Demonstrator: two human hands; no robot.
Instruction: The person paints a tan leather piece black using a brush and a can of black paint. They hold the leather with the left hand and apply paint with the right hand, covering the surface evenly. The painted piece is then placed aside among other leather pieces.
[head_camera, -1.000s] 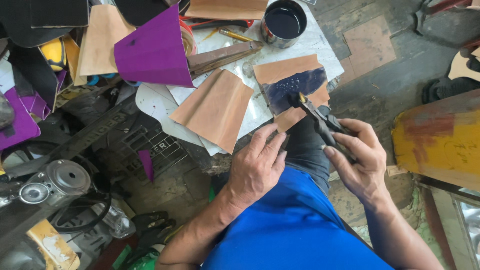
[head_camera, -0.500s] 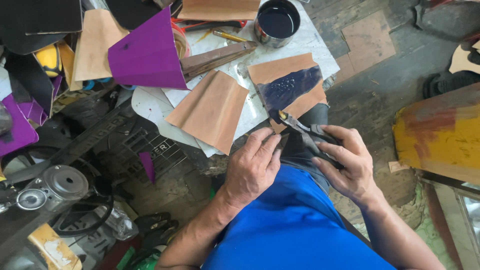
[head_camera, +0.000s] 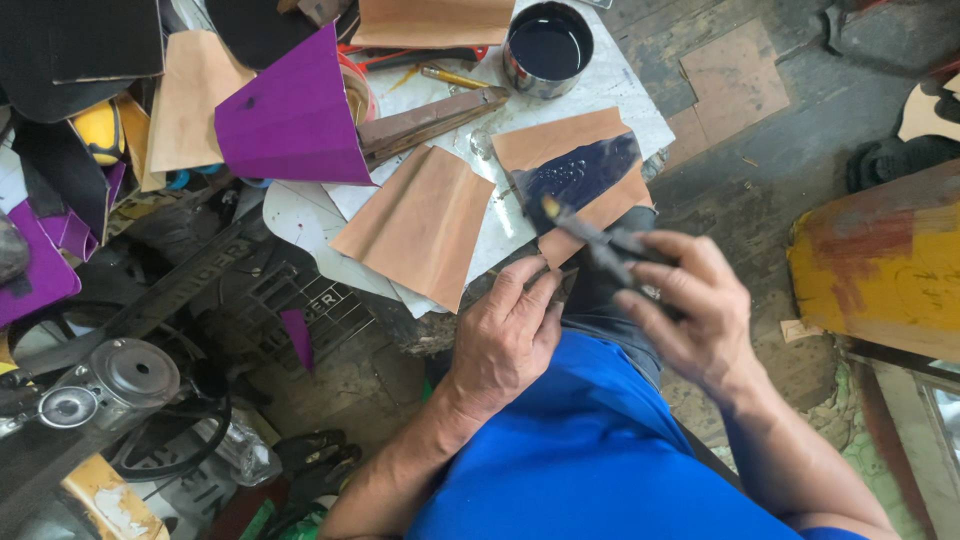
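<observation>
My right hand (head_camera: 690, 310) grips a dark brush (head_camera: 590, 240) whose tip points up and left toward a tan sheet (head_camera: 585, 180) smeared with dark blue paste. My left hand (head_camera: 505, 340) rests on a small dark piece (head_camera: 595, 290) held on my knee, fingers curled around its left edge. A round tin of dark liquid (head_camera: 548, 45) stands at the back of the white work board (head_camera: 400, 100). A folded tan leather piece (head_camera: 425, 225) lies to the left of the smeared sheet.
A purple sheet (head_camera: 290, 115) and more tan sheets lie at the back left, with a wooden stick (head_camera: 435, 115) and a pencil (head_camera: 450, 77) between them. A sewing machine (head_camera: 110, 370) sits at the lower left. A yellow and red box (head_camera: 880, 270) stands at the right.
My right hand has lifted the brush up and left, from over the dark piece toward the smeared sheet. My left hand has stayed on the dark piece.
</observation>
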